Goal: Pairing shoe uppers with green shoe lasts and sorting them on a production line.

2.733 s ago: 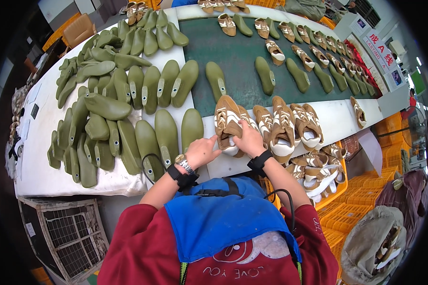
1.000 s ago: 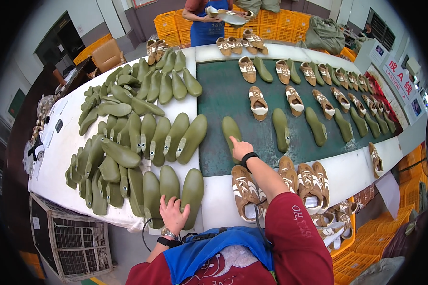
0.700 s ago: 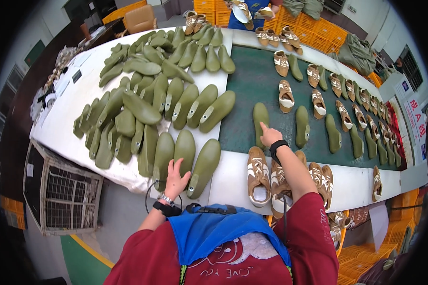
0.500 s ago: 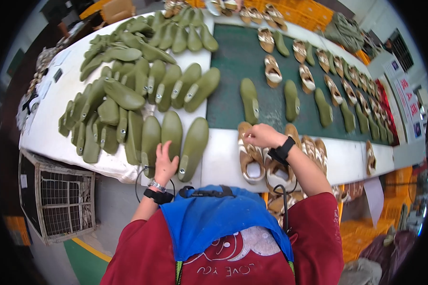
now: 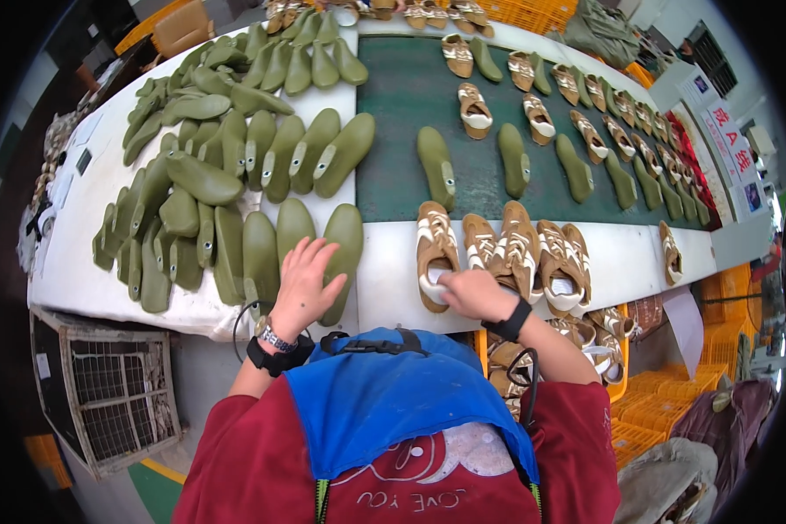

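The left hand point(image 5: 304, 284) is lying open, fingers spread, palm down, on the near end of an olive-green shoe last point(image 5: 343, 255) at the front edge of the white bench point(image 5: 384, 279). It is pressing flat on that last, not closing around it. A second green last point(image 5: 292, 234) is lying just beside it on the left, with the thumb side of the hand reaching over toward it. The larger heap of green lasts point(image 5: 192, 188) is spreading away to the left and rear.

The right hand point(image 5: 473, 293) is curled, with the fingers closing on the heel end of a tan-and-white shoe point(image 5: 434, 251). That shoe is standing at the front edge of the bench, toe pointing away, and is the leftmost in a row of similar shoes point(image 5: 541, 262) packed side by side.

Behind the bench edge, a dark green conveyor belt point(image 5: 393, 166) is carrying single lasts and shoes, spaced well apart. A wire crate point(image 5: 105, 402) is standing on the floor at lower left.
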The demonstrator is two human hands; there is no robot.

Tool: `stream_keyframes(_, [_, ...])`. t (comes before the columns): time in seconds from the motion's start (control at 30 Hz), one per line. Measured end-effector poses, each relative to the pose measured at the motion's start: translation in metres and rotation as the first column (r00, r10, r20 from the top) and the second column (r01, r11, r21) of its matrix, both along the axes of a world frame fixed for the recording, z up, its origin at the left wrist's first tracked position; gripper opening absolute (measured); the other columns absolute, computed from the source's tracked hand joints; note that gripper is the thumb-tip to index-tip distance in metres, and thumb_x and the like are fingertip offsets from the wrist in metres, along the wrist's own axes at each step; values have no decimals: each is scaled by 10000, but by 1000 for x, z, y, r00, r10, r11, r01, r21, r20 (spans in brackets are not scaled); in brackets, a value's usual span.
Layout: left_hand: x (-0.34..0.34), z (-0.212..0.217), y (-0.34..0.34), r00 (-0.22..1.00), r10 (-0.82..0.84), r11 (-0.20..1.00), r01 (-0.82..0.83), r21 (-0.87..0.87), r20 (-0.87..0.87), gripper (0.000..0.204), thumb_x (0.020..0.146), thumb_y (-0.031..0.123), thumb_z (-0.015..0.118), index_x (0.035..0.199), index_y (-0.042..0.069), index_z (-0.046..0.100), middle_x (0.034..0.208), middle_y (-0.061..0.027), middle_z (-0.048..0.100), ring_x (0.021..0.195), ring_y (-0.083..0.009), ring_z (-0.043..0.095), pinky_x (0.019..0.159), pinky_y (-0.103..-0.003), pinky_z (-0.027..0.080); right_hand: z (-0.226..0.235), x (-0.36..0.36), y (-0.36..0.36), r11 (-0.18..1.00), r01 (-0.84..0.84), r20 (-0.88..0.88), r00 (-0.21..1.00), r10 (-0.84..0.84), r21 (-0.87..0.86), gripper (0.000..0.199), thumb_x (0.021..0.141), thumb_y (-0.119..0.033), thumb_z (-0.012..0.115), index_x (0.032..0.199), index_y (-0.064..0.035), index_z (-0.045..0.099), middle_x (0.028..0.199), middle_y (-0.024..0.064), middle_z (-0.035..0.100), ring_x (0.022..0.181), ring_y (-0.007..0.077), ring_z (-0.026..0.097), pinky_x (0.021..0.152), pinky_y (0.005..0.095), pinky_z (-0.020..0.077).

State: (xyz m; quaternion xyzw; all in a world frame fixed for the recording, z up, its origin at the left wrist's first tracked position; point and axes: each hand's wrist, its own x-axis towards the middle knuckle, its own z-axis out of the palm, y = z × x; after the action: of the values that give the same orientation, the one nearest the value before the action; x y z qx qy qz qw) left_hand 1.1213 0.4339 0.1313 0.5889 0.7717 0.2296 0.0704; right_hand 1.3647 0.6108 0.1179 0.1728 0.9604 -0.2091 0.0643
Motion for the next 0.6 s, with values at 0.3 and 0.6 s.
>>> stream_keyframes(0.3, [-86, 35, -113, 830, 410, 889, -457, -39, -378, 453, 740, 260, 646, 1142, 86, 531, 1068, -107, 594, 1095, -339, 477, 934, -493, 321, 31, 0, 29, 454, 189, -44, 890, -454, -871, 268, 922, -212, 489, 1106, -18, 491, 831, 18, 577, 635, 72, 569, 585, 195, 458])
stream_keyframes(0.6, [-63, 93, -308, 271, 678, 193, -963, -190, -683, 436, 772, 338, 620, 1142, 119, 544, 922, -131, 640, 924, -286, 586, 887, -499, 368, 19, -45, 39, 566, 166, -23, 950, -312, -807, 274, 915, -197, 481, 1104, 1, 496, 776, 18, 561, 597, 73, 544, 569, 206, 425])
